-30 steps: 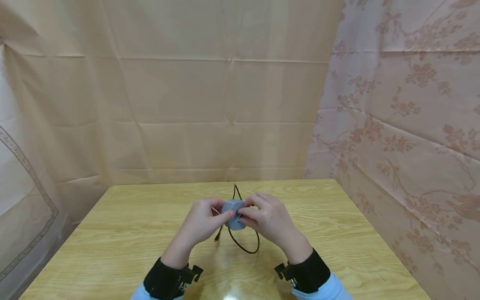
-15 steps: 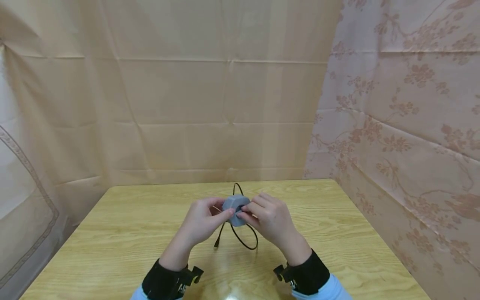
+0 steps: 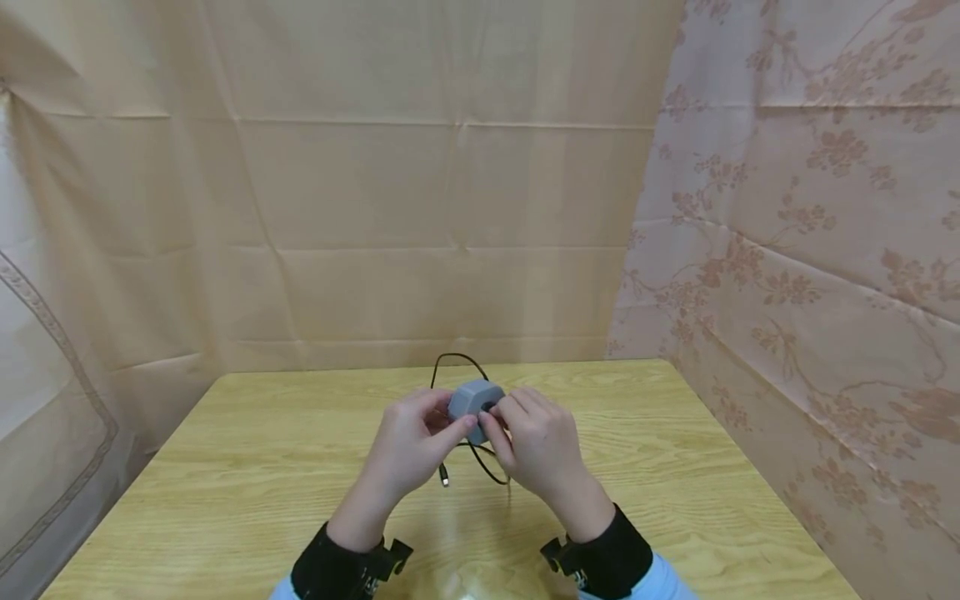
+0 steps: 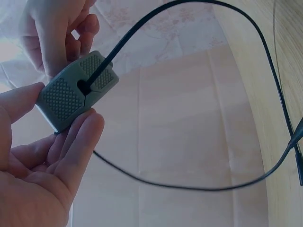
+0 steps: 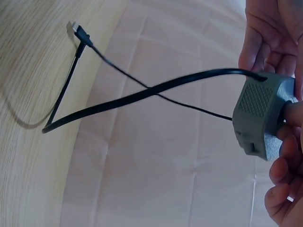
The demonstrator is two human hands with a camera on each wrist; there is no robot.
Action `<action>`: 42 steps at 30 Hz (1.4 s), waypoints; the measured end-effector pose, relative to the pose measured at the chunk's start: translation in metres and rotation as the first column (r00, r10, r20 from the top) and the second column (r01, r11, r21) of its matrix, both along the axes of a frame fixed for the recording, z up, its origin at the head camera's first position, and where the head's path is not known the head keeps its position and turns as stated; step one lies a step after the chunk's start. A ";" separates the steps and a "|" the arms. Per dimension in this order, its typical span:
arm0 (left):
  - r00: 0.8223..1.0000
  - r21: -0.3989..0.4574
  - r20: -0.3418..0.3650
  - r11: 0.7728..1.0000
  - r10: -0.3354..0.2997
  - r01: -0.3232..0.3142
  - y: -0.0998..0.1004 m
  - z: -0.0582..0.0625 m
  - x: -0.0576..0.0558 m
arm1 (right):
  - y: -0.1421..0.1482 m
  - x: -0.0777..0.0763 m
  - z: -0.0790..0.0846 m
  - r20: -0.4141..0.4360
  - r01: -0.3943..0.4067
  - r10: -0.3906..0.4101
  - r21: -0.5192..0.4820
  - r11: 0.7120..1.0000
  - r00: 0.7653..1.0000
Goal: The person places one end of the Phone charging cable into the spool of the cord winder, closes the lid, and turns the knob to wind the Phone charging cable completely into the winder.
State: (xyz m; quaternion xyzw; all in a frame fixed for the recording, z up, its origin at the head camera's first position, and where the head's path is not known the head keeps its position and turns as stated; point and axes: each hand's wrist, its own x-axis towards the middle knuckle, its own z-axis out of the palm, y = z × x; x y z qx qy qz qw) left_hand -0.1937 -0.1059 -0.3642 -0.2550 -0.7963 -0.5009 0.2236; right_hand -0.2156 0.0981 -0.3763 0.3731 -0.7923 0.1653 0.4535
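Note:
A grey-blue faceted block (image 3: pixel 471 398) with cross-hatched panels is held above the table, a black cable (image 4: pixel 210 2) coming out of a slot in its side. My left hand (image 3: pixel 408 443) grips it between thumb and fingers. The right hand (image 3: pixel 542 446) has its curled fingers and thumb at a dark opening on the block's right side. One of its digits reaches the opening in the right wrist view; what the tips pinch inside is hidden. The cable's loops hang around the block, and a plug with a metal tip (image 3: pixel 445 479) dangles below.
A light wood table (image 3: pixel 262 508) spreads beneath both hands. Beige cloth (image 3: pixel 375 208) hangs behind it, and flower-patterned cloth (image 3: pixel 795 250) covers the right side. Each wrist wears a black strap (image 3: pixel 611 552) with a small camera.
The block has risen slightly and shifted a little right, turning in the hands. The upper cable loop has widened leftward, while the lower loop has drawn up behind the right hand.

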 end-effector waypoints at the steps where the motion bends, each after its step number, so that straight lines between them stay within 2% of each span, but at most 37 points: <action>1: 1.000 -0.001 -0.015 1.000 0.006 -0.006 0.001 -0.001 0.000 | -0.001 0.000 0.000 0.002 0.004 -0.004 -0.009 1.000 1.000; 6: 0.997 -0.016 -0.073 1.000 0.013 -0.015 0.003 -0.003 0.000 | -0.003 0.000 -0.002 0.013 0.023 -0.022 -0.051 0.998 1.000; 8: 0.996 -0.028 -0.089 0.999 0.015 -0.018 0.003 -0.004 0.000 | -0.004 0.001 -0.002 0.050 0.024 -0.021 -0.067 0.997 0.999; 10: 0.995 -0.038 -0.099 0.999 0.017 -0.021 0.003 -0.005 -0.001 | -0.005 0.003 -0.002 0.121 0.020 -0.009 -0.091 0.996 0.993; 13: 0.994 -0.051 -0.108 0.998 0.017 -0.023 0.003 -0.007 -0.002 | -0.007 0.006 -0.001 0.263 0.015 0.024 -0.147 0.989 0.964; 16: 0.993 -0.061 -0.113 0.998 0.020 -0.027 0.003 -0.008 -0.003 | -0.009 0.008 0.001 0.412 0.019 0.079 -0.226 0.974 0.908; 19: 0.992 -0.074 -0.126 0.997 0.030 -0.040 0.004 -0.008 -0.003 | -0.010 0.008 0.002 0.545 0.033 0.152 -0.314 0.949 0.824; 21: 0.989 -0.089 -0.142 0.994 0.044 -0.058 0.004 -0.008 -0.003 | -0.011 0.008 0.003 0.624 0.051 0.214 -0.379 0.924 0.752; 23: 0.985 -0.105 -0.164 0.991 0.061 -0.079 0.006 -0.009 -0.003 | -0.011 0.008 0.003 0.688 0.085 0.280 -0.446 0.891 0.669; 26: 0.975 -0.127 -0.203 0.985 0.088 -0.116 0.007 -0.011 -0.004 | -0.013 0.006 0.002 0.740 0.149 0.418 -0.564 0.812 0.527; 30: 0.965 -0.125 -0.244 0.984 0.096 -0.130 0.008 -0.013 -0.006 | -0.015 0.004 0.000 0.718 0.223 0.581 -0.682 0.696 0.384; 32: 0.962 -0.122 -0.256 0.984 0.093 -0.127 0.007 -0.014 -0.007 | -0.015 0.003 -0.001 0.695 0.246 0.643 -0.717 0.652 0.323; 37: 0.959 -0.125 -0.269 0.985 0.085 -0.122 0.005 -0.014 -0.008 | -0.013 -0.001 -0.004 0.601 0.305 0.786 -0.783 0.542 0.144; 39: 0.957 -0.128 -0.276 0.984 0.086 -0.126 0.004 -0.015 -0.009 | -0.012 -0.001 -0.005 0.557 0.330 0.826 -0.799 0.503 0.087; 41: 0.956 -0.131 -0.280 0.983 0.086 -0.127 0.004 -0.015 -0.010 | -0.012 0.000 -0.005 0.523 0.352 0.851 -0.806 0.475 0.048; 42: 0.958 -0.131 -0.274 0.983 0.086 -0.126 0.004 -0.015 -0.010 | -0.012 0.000 -0.005 0.515 0.360 0.857 -0.807 0.469 0.037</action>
